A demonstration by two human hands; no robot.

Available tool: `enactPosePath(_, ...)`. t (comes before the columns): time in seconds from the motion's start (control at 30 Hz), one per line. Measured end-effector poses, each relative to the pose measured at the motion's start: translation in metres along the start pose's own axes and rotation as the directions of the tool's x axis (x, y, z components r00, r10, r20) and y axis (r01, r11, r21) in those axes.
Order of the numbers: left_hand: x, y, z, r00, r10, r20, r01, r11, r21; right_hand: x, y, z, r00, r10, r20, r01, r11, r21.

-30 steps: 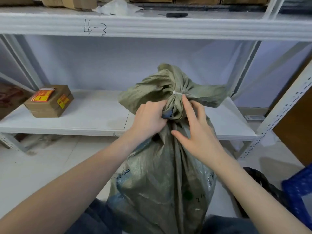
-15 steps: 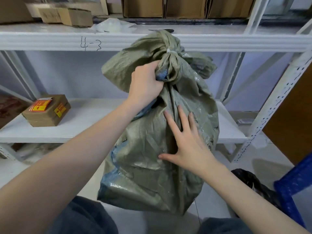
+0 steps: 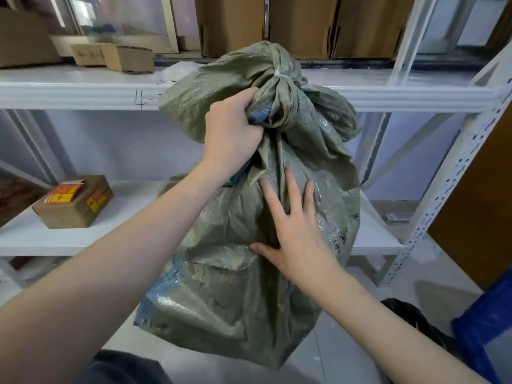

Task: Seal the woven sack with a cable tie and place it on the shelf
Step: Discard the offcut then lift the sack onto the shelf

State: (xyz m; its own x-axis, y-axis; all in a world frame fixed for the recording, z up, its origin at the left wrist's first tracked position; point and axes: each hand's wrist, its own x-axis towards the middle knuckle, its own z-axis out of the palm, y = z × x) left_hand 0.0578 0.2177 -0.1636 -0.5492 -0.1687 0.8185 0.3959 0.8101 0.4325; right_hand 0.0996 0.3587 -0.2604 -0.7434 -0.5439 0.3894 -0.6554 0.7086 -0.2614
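1. Shelving (image 3: 415, 95), white metal with two boards in view, stands in front of me; the upper board's front edge carries handwritten marks partly hidden by the sack.
2. Woven sack (image 3: 238, 286), grey-green, hangs clear of the floor in front of the shelving, its tied top level with the upper board and its bottom below the lower board.
3. Cardboard cartons (image 3: 302, 23) stand in a row at the back of the upper board.
4. Small box (image 3: 74, 203) with red and yellow labels lies on the lower board, well to the left of the sack.
5. My left hand (image 3: 232, 131) is clenched round the gathered neck just below the tie.
6. My right hand (image 3: 296, 234) lies flat on the sack's front, fingers spread and straight.
7. Cable tie (image 3: 278, 75), white, cinches the neck.
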Motion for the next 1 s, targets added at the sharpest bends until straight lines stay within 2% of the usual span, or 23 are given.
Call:
enactPosePath(0.23, -0.003, 0.001, -0.009, 0.995, 0.074, 0.071, -0.068, 0.994, -0.086, 0.012, -0.005, 0.023, 0.995, -0.033, -0.089, 0.025, 0.996, -0.084)
enactPosePath(0.53, -0.004, -0.035, -0.005, 0.995, -0.068, 0.079, 0.070, 0.997, -0.025, 0.057, -0.006, 0.059, 0.988, -0.018, -0.154, -0.018, 0.973, -0.228)
enactPosePath(0.7, -0.004, -0.048, -0.007, 0.981, -0.075, 0.179, 0.072, 0.997, 0.028, 0.077, -0.011, 0.071, 0.984, 0.003, -0.180, -0.047, 0.970, -0.239)
enactPosePath(0.83, -0.014, -0.069, -0.016, 0.960, -0.133, 0.248, 0.119, 0.991, 0.069, 0.084, -0.010, 0.083, 0.982, -0.052, -0.183, -0.001, 0.960, -0.279)
enactPosePath(0.9, -0.032, -0.078, -0.019, 0.949, -0.138, 0.284, 0.123, 0.990, 0.071, 0.087, -0.004, 0.085, 0.985, -0.046, -0.164, -0.001, 0.961, -0.277)
enactPosePath(1.0, -0.081, -0.083, -0.020, 0.969, -0.109, 0.223, 0.071, 0.982, 0.173, 0.091, 0.006, 0.081, 0.990, -0.015, -0.140, -0.013, 0.981, -0.196)
